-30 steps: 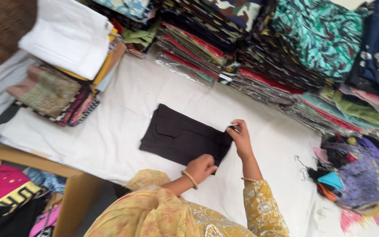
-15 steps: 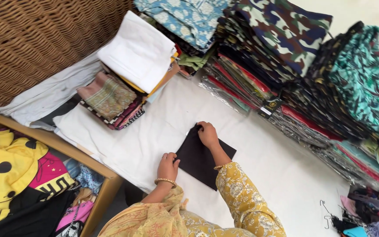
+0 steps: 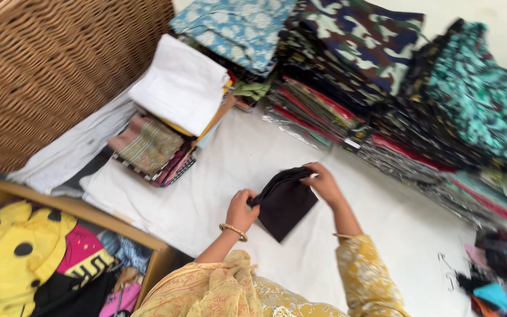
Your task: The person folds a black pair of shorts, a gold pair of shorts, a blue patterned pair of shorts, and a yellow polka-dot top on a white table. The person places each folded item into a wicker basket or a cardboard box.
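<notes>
Black cloth point(image 3: 286, 202): folded, I see it half lifted off the white sheet point(image 3: 218, 194).
Left hand point(image 3: 242, 210): fingers pinch its left edge.
Right hand point(image 3: 324, 183): grips its top.
Hidden: right-side stacks blur.

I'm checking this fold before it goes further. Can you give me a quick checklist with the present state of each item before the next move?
1. Both hands on the black cloth: left hand and right hand each grip an edge. Ok.
2. Cloth folded compact: ok, top edge lifted.
3. White sheet bare around the cloth: ok.
4. Fold edges aligned: cannot tell, blurred.
5. Stack with the white folded piece apart from the hands: ok.
</notes>
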